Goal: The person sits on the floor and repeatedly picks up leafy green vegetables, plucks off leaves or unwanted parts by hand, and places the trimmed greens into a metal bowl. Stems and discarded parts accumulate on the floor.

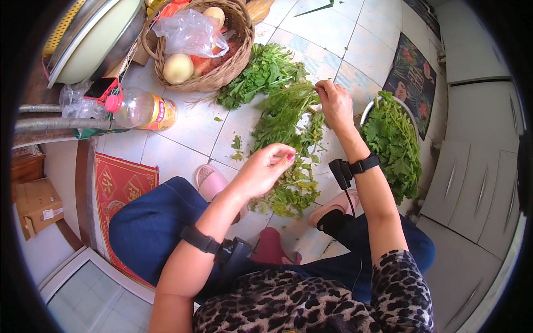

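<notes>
My right hand [336, 104] pinches the end of a leafy green sprig [297, 93] between thumb and fingertips. Below it on the floor lies a loose spread of leaves and stems [270, 120]. Lower and to the left, my left hand [266, 168] is loosely curled above yellowed leaf scraps [297, 187], its thumb close to the fingertips. Nothing shows in it, though the fingertips hide any small piece. A fuller bunch of greens [266, 68] rests at the far side. To the right, long leafy stems [391, 141] heap over a metal-rimmed basin [366, 111].
A wicker basket [204, 79] with round pale produce and a plastic bag stands far left. Near it a clear plastic bottle [133, 108] lies tipped over. Grey cabinets [479, 166] line the right side, beside a patterned mat [410, 79]. A red mat [125, 179] lies left.
</notes>
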The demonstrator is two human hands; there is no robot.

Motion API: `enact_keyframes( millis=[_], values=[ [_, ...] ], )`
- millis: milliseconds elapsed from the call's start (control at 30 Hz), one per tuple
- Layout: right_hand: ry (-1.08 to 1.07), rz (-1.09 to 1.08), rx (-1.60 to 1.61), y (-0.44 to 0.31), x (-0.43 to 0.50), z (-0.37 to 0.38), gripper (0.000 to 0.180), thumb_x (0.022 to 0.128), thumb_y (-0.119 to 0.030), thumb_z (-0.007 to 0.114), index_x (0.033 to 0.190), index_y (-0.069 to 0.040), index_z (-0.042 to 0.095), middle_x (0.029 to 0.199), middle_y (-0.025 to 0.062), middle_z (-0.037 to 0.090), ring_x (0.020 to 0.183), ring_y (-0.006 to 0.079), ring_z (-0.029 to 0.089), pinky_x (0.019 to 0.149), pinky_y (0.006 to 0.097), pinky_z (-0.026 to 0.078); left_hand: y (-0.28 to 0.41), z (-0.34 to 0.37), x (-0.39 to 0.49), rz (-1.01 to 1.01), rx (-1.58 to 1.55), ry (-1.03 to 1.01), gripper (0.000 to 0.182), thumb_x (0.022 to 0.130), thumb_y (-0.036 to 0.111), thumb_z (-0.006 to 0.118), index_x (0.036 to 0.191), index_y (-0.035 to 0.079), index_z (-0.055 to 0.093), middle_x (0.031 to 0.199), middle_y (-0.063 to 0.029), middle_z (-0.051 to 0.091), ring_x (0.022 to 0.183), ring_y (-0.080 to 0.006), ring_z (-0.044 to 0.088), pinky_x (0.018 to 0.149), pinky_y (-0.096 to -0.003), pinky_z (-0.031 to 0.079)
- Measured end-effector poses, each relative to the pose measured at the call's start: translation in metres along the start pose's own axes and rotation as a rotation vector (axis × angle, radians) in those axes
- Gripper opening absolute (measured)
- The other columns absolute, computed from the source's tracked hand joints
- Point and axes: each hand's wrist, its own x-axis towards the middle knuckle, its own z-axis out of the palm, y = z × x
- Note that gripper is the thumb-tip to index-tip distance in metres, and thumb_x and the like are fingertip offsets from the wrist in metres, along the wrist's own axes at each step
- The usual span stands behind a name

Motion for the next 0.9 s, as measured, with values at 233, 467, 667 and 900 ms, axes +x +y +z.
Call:
enact_keyframes(
  millis=[233,467,667,900],
  values=[
    [0.110,0.560,0.570,-0.020,0.018,-0.046,0.012,0.086,-0.007,0.065,0.095,0.000,0.065,0.075,0.0081,0.068,0.064,0.0109,0.061,0.059,0.0259,0.050,0.003,-0.007,0.002,0.053,0.099,0.138,0.023,0.095,0.017,0.057,0.114,0.003,0.060,0.106,-0.0030,0.064,0.095,-0.0099,0.059,0.086,-0.0250,0.046],
    [0.280,0.328,0.769,-0.084,0.021,-0.146,0.008,0.088,-0.004,0.064,0.092,0.002,0.064,0.078,0.0033,0.066,0.066,0.0068,0.059,0.061,0.0207,0.050,0.052,0.006,-0.003,0.506,0.312,0.474,0.028,0.091,0.011,0.058,0.118,0.004,0.056,0.112,-0.0099,0.062,0.102,-0.0190,0.059,0.089,-0.0307,0.046],
    [0.089,0.419,0.937,-0.141,-0.002,-0.163,0.009,0.087,-0.005,0.066,0.093,0.003,0.064,0.082,0.0067,0.068,0.072,0.0092,0.064,0.065,0.0221,0.053,0.086,0.019,-0.010,0.975,0.764,0.665,0.058,0.078,0.012,0.071,0.130,0.008,0.048,0.128,-0.0123,0.053,0.122,-0.0330,0.046,0.103,-0.0439,0.034],
    [-0.014,0.209,0.420,-0.147,-0.023,-0.160,0.014,0.085,-0.011,0.067,0.096,-0.002,0.069,0.079,0.0095,0.071,0.070,0.0146,0.068,0.065,0.0267,0.053,0.068,0.014,-0.003,0.801,0.713,0.524,0.015,0.088,0.004,0.055,0.101,0.005,0.061,0.090,-0.0115,0.068,0.083,-0.0288,0.066,0.086,-0.0408,0.047]
  ],
)
